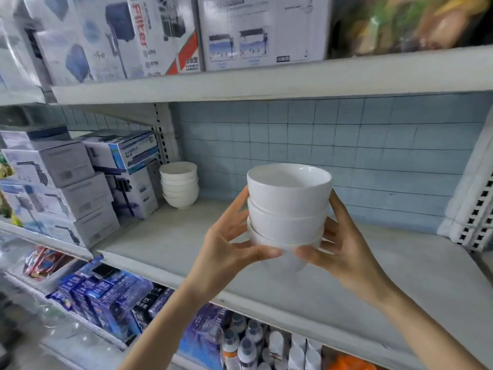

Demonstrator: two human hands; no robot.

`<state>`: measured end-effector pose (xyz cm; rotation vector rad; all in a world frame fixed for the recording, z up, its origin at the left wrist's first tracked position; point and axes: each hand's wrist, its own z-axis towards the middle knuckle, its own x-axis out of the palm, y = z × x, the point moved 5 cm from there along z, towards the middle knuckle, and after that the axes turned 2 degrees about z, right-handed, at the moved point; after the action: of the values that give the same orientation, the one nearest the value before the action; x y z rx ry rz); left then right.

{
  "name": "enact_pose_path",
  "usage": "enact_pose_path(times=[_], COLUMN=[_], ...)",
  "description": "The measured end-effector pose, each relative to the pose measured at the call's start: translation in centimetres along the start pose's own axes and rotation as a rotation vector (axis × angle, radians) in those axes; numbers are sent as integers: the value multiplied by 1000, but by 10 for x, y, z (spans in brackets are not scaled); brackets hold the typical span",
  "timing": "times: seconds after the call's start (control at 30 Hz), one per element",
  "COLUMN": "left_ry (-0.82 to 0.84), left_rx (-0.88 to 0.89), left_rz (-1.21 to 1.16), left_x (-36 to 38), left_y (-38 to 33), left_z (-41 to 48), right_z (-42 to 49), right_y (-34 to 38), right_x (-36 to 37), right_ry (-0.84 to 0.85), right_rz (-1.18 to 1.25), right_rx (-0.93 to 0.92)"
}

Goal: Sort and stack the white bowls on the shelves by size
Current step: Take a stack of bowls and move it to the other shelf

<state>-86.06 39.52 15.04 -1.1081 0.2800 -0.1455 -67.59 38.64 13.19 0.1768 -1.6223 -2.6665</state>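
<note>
Head view, we see the left hand [232,244] and right hand [338,241] gripping a stack of three white bowls [289,209] from either side, held over the middle shelf [186,249], a smaller bowl stack [180,184] standing at its back left, just beside boxes [133,182].

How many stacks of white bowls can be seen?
2. The held stack sits between left hand and right hand; the other stack stands back left on the shelf, beside boxes.
</note>
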Motion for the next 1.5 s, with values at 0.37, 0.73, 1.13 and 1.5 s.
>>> enact_pose_path(times=[0.37, 0.73, 1.13, 1.5], left_ry=[5, 228, 480, 483], left_rx=[-47, -83, -165, -231], left_rz=[-44, 16, 99, 79], left_x=[-94, -193, -260, -258], left_y=[60, 135, 211, 256], left_z=[49, 98, 118, 139], right_z=[78, 135, 160, 176], right_y=[-49, -110, -175, -205], right_x=[69, 149, 227, 222], right_ry=[10, -79, -123, -159], right_rz=[-46, -114, -200, -320], right_rx=[48, 171, 360, 400])
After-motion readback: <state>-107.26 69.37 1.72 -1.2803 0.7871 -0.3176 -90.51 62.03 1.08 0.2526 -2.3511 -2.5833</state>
